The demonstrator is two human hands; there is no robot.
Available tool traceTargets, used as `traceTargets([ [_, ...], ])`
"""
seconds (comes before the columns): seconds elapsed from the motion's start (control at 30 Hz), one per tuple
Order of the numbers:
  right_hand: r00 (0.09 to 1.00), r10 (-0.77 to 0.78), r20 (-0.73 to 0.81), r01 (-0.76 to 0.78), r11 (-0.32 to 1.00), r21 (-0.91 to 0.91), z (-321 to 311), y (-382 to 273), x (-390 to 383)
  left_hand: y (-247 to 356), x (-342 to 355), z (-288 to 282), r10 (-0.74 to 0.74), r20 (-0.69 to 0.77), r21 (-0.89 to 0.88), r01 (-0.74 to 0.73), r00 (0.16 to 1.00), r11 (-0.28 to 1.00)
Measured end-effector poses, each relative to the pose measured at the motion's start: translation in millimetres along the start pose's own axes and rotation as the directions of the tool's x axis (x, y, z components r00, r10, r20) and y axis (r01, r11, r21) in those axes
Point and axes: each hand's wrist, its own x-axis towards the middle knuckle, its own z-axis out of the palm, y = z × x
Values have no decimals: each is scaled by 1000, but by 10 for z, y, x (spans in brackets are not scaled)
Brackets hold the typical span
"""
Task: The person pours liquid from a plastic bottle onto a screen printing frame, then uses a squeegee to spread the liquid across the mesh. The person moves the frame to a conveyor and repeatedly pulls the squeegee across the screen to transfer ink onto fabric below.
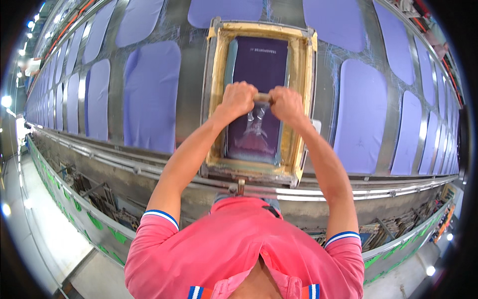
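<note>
Both my hands close round a wooden-handled squeegee (262, 97) above a screen printing frame (214, 65). My left hand (240, 98) wraps the handle's left end, and my right hand (287, 103) wraps its right end. Beneath them lies the frame's dark purple mesh (261, 62), edged with yellowish tape and carrying small pale lettering near its far end. A glossy wet patch shows on the near half of the mesh. The squeegee's blade is mostly hidden by my hands. The frame rests on a long dark table (191, 99).
Rows of lilac fabric pieces (152, 94) lie along the table to the left, with more fabric pieces (361, 114) to the right. A metal rail (124, 167) runs along the table's near edge. Below it, a shelf holds stacked frames (393, 226).
</note>
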Motion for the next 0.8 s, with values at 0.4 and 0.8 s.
traceTargets([
  [0.4,972,165,167,-140,979,-151,-464,871,2199,-666,2189,-519,-40,-31,120,43,999,992],
  [0.8,993,-97,68,99,995,-23,140,-144,-345,118,-443,126,-22,2,-72,22,1000,997],
])
